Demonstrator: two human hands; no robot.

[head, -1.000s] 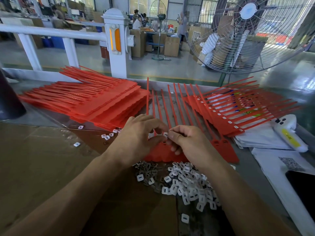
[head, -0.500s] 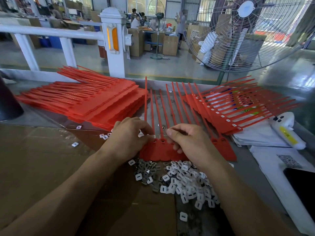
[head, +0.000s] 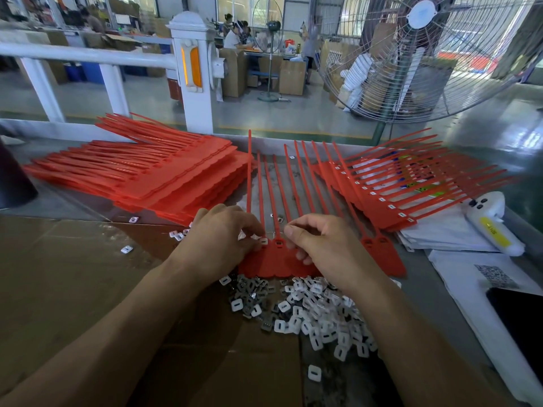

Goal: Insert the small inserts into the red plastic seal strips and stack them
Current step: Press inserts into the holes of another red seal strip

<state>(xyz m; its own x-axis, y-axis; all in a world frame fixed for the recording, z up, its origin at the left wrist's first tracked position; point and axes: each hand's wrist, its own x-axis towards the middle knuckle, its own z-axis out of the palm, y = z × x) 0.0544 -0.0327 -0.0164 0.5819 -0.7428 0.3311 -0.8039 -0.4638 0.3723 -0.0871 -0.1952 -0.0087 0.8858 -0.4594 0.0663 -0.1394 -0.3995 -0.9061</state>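
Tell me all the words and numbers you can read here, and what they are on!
Yellow label on the white handheld device: dark print, too blurred to read.
Sheet of paper at the right: a QR code, a pattern and not words.
Coloured print under the stack of finished seal strips at the right: too small to read.
Small inserts, seal strip being filled, unfilled stack: no text shows.

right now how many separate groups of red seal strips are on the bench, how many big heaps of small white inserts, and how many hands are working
Groups of red plastic seal strips: 3 (left stack, sheet being worked on, right fanned stack)
Heaps of small white plastic inserts: 1
Hands: 2 (left hand, right hand)
Total: 6
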